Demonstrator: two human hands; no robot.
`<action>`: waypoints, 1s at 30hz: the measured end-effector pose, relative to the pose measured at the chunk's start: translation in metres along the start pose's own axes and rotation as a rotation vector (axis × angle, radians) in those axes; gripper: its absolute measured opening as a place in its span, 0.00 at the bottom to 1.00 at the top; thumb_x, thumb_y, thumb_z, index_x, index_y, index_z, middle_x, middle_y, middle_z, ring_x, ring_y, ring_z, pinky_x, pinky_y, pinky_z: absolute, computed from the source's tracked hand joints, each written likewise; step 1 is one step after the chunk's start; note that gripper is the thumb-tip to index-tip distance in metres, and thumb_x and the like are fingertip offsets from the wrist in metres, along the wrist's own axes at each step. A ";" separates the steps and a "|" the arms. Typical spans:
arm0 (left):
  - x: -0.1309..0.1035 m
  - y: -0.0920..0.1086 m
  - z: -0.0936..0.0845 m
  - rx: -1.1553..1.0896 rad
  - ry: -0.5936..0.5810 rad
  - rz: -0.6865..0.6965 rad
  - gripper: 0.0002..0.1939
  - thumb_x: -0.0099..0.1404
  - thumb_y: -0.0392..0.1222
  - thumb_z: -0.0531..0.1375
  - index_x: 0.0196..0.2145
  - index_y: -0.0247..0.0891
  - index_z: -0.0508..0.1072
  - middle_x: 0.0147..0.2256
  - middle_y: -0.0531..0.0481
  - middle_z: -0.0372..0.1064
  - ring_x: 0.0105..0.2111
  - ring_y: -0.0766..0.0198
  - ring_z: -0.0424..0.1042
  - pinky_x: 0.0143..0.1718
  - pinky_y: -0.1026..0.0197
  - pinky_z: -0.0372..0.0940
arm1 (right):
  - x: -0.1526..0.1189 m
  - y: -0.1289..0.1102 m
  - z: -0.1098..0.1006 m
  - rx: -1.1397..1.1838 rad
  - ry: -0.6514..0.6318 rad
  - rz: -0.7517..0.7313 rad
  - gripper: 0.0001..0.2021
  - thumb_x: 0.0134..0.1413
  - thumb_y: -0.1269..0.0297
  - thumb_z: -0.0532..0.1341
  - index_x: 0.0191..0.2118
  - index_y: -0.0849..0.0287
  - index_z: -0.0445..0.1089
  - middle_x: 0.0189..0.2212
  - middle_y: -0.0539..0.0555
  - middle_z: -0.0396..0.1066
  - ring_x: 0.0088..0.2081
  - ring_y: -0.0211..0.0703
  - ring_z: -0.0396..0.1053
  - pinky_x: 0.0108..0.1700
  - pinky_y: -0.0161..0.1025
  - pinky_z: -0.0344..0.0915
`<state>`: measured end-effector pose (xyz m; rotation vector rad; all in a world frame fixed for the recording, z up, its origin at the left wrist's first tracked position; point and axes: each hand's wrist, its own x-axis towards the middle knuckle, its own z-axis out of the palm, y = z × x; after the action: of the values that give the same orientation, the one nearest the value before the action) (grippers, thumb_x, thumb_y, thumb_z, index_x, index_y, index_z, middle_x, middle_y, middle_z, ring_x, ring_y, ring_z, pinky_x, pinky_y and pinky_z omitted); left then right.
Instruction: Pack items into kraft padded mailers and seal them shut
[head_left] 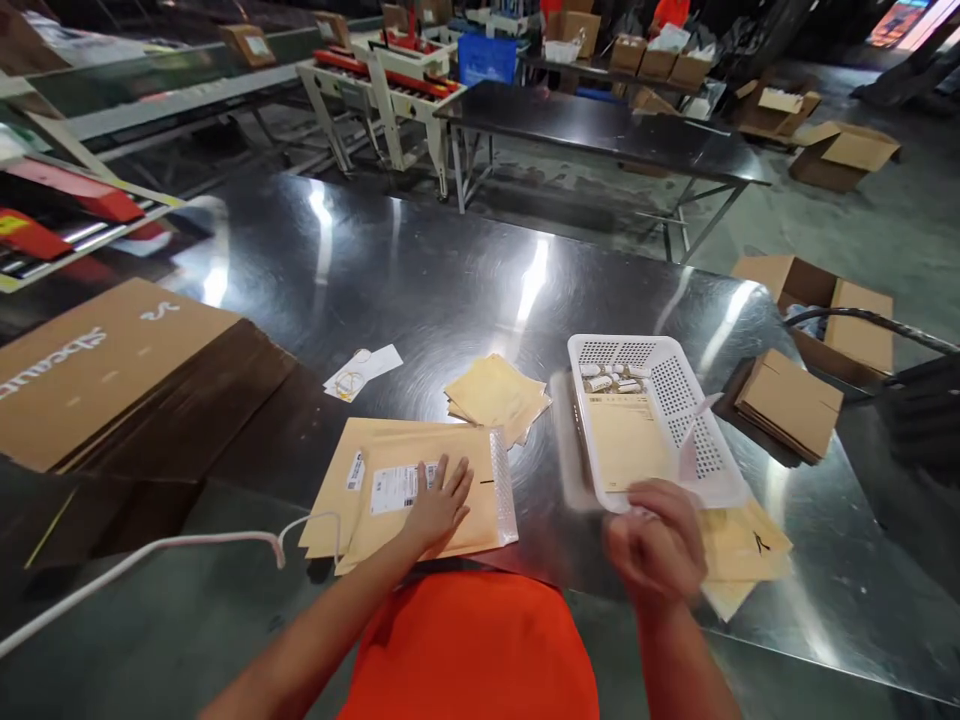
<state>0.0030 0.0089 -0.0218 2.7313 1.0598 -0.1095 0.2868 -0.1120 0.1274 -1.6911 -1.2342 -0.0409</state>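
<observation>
Though near table edge (pixel 832 655), left fingers (pixel 454 478) flat on mailer (pixel 480 520), right fingers (pixel 664 505) curled, grip unclear, room beyond.

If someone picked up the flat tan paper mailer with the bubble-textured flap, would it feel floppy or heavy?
The tan mailer under the left hand would probably bend gently, since its flap looks like thin bubble padding. It seems light for its size, lying nearly flat.

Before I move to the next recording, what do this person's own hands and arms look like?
The left hand is ungloved; the right hand is blurred but looks ungloved too. The left forearm and right forearm show no sleeve or watch. A bright orange-red garment covers the torso.
</observation>
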 end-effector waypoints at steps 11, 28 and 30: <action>0.000 0.005 -0.002 -0.061 -0.085 0.015 0.25 0.73 0.48 0.51 0.65 0.54 0.58 0.69 0.41 0.45 0.68 0.39 0.45 0.60 0.19 0.36 | -0.072 0.055 0.141 -0.275 -0.884 0.486 0.11 0.60 0.64 0.56 0.28 0.59 0.69 0.25 0.50 0.69 0.28 0.37 0.63 0.29 0.35 0.48; 0.000 0.007 0.018 -0.024 0.028 -0.003 0.29 0.73 0.50 0.45 0.67 0.37 0.54 0.69 0.40 0.47 0.68 0.44 0.47 0.65 0.27 0.28 | -0.113 0.008 0.188 -0.477 -0.949 0.135 0.10 0.62 0.71 0.52 0.38 0.61 0.71 0.36 0.59 0.73 0.35 0.47 0.68 0.35 0.39 0.57; 0.000 0.008 0.020 -0.018 0.038 0.001 0.30 0.73 0.51 0.44 0.67 0.36 0.54 0.69 0.42 0.47 0.68 0.43 0.46 0.65 0.26 0.26 | -0.106 0.010 0.196 -0.498 -0.927 0.098 0.08 0.62 0.71 0.54 0.37 0.60 0.71 0.36 0.59 0.73 0.38 0.48 0.68 0.39 0.41 0.58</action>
<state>0.0081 -0.0010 -0.0397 2.7276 1.0645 -0.0479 0.1480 -0.0452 -0.0336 -2.3092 -1.9146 0.6035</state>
